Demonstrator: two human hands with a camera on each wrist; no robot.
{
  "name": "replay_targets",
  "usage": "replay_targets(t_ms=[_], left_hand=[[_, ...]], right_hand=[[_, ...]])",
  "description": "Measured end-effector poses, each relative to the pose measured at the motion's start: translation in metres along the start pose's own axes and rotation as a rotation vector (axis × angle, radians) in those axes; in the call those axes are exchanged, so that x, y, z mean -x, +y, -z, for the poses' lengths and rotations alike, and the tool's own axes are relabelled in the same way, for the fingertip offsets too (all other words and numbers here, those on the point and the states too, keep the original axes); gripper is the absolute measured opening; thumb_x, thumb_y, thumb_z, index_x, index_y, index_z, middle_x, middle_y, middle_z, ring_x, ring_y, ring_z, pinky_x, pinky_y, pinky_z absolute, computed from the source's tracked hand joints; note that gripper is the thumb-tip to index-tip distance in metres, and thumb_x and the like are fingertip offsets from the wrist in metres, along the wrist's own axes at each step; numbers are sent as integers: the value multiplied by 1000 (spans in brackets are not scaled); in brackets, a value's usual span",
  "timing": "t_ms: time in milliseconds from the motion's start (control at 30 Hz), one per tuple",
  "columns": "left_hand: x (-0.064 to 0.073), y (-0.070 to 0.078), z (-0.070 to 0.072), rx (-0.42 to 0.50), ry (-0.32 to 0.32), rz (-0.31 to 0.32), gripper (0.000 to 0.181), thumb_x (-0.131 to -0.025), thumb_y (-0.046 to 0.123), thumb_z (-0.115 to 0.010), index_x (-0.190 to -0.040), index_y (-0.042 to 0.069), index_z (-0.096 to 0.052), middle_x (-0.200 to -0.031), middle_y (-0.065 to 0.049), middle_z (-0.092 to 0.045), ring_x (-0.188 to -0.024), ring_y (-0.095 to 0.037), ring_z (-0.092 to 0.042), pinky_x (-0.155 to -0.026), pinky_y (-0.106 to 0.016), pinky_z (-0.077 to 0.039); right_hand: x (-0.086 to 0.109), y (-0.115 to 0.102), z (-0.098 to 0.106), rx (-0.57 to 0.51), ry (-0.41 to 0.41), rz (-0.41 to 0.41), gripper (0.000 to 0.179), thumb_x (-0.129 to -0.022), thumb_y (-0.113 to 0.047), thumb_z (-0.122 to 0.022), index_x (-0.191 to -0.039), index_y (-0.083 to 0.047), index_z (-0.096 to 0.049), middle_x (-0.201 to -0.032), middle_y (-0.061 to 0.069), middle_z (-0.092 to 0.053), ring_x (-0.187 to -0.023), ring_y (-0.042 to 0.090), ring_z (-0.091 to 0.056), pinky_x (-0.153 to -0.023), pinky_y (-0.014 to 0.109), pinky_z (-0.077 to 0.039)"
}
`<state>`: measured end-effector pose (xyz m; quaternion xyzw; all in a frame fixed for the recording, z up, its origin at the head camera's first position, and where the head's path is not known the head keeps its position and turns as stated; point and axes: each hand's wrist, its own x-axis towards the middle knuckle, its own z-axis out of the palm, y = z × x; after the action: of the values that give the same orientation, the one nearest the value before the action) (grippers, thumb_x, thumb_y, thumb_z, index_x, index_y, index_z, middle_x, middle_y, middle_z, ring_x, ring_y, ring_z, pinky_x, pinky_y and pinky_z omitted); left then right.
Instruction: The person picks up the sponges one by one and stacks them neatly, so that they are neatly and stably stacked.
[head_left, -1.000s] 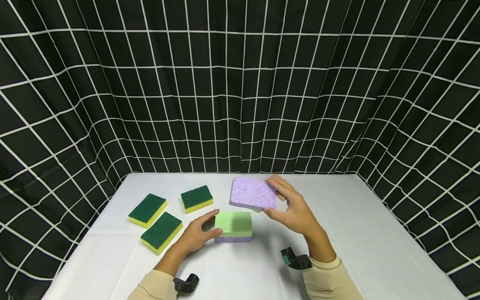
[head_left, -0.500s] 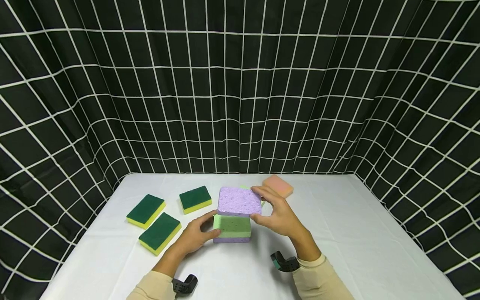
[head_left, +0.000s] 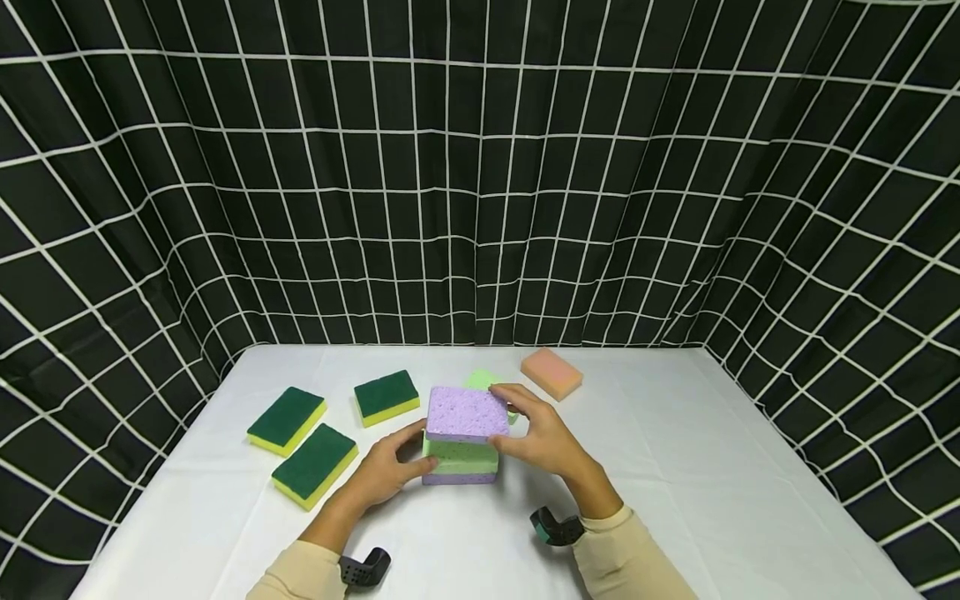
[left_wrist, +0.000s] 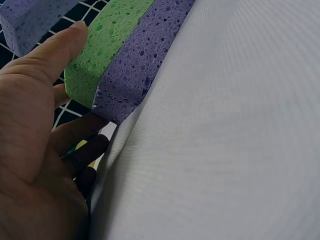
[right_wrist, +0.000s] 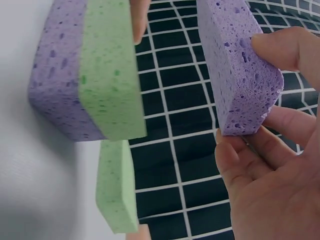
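Head view: purple sponge (head_left: 467,412) in my R hand (head_left: 542,435), above the stack

R hand's partly open, thumb & fingers kept apart by the sponge's width: I pinch its R end, thumb on one side, fingers on the other. R wrist view shows a clear gap btwn it & the stack, i.e. held in the air, not touching. L hand (head_left: 387,465) is partly open too, bent in a C round the stack's L end: thumb at the near L corner of the lt green sponge (head_left: 465,456), index at the far side, other fingers loosely bent near the lower purple sponge (head_left: 459,479). Can't tell which of those fingers touch.

Held sponge: rectangular, pale lilac, pitted w/ small & larger pores, broad face up; in head view it hides the rear of the green one. Green lies flat on lower purple, edges approx lined up, on white cloth (head_left: 675,467).

Behind: another green sponge (head_left: 481,380), partly hidden by the held one & my R hand; peach sponge (head_left: 551,373) to its R. Off L: three dk green/yellow sponges (head_left: 313,460), green side up, all apart.
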<state>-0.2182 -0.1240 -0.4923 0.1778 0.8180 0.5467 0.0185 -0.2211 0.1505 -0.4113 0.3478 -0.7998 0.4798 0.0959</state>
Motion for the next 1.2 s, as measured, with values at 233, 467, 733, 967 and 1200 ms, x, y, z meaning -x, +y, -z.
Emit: replay_targets(t_ms=[233,467,733,967,1200], left_hand=[[0,0,0,12,-2,0,72,-83,33,-77,-145,15,-46,-138,-6,-52,-136,-27,-34,-110,-47,-25],[1,1,0,21,1,8,75,-81,30,-80,-145,10,-45,-142,-9,-48,-136,-29,-35,-110,-45,-26],[0,2,0,30,-11,22,82,-78,29,-82,-146,8,-42,-143,-12,-46,-136,-30,-34,-110,-44,-27],[1,3,0,32,-5,43,82,-77,28,-83,-146,8,-42,-141,-11,-48,-136,-29,-34,-110,-44,-25],[1,1,-1,38,2,26,84,-77,29,-83,-146,6,-42,-137,-12,-52,-134,-31,-37,-110,-47,-25]], right_hand=[[2,18,-10,8,-32,-16,67,-72,1,-77,-134,6,-52,-132,12,-54,-120,24,-50,-97,46,-44],[2,0,-14,11,-77,-37,65,-73,8,-74,-131,16,-47,-130,23,-52,-119,37,-51,-97,53,-42],[3,-13,-14,3,-116,-65,61,-73,10,-72,-129,19,-47,-127,28,-52,-118,42,-50,-97,54,-41],[7,24,-22,31,-112,-72,66,-74,3,-76,-133,13,-48,-130,18,-54,-118,31,-52,-97,46,-44],[8,31,-21,16,-128,-75,67,-75,-3,-76,-135,11,-48,-131,13,-54,-116,26,-53,-96,41,-45]])
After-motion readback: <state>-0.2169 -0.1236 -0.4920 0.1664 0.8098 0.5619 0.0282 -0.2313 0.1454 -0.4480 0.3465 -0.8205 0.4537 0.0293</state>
